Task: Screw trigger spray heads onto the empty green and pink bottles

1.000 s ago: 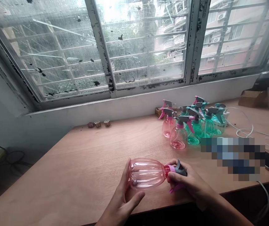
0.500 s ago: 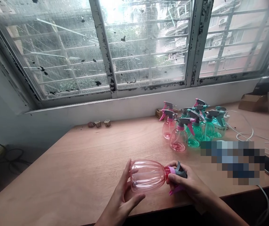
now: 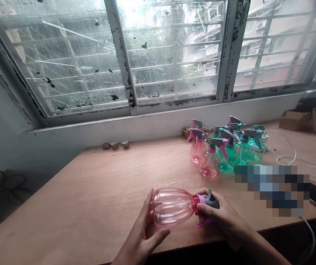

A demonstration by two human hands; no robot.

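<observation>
A clear pink spray bottle (image 3: 173, 207) lies sideways in the air above the near edge of the table, its base to the left. My right hand (image 3: 224, 213) is closed around its neck and grey spray head; a pink trigger (image 3: 206, 222) points down below the fingers. At the base, my left hand (image 3: 147, 228) is cupped, fingers extended along the bottle's end and partly behind it. Its thumb is spread away from the plastic. Whether the left fingers press on the base is hard to see.
Several pink and green spray bottles (image 3: 230, 154) stand grouped at the back right of the wooden table (image 3: 97, 198). Small cube-shaped items (image 3: 114, 145) lie by the wall. White cables (image 3: 287, 156), a cardboard box (image 3: 296, 119) and a blurred-out patch are on the right.
The bottle appears turned slightly about its length, since its ribs and highlights have shifted. Both hands keep nearly the same places.
</observation>
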